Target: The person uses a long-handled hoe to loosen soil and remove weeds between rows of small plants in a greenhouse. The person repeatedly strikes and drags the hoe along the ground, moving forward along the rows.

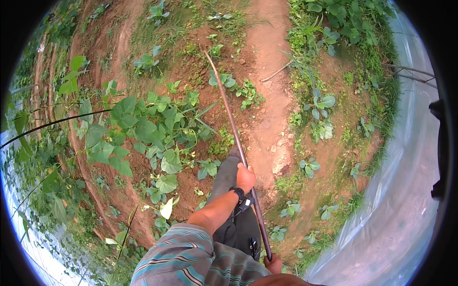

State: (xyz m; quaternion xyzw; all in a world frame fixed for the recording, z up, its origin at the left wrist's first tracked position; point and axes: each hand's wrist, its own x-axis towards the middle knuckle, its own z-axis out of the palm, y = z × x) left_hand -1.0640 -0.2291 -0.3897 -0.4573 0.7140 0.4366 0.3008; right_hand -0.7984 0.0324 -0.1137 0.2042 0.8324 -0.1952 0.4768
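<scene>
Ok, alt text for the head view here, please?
Both hands hold a long thin pole slanting over red soil: the left hand grips mid-shaft, the right hand its near end. Leafy vines grow at the left, clear plastic sheeting hangs at the right.

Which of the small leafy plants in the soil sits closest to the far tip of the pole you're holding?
The low seedling just right of the pole tip, on bare red soil. The other plants, like the broad-leaved vine clump to the left, lie farther down the pole.

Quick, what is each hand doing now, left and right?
Left hand: closed around the long thin pole.
Right hand: mostly hidden at the pole's lower end, apparently gripping it.
</scene>
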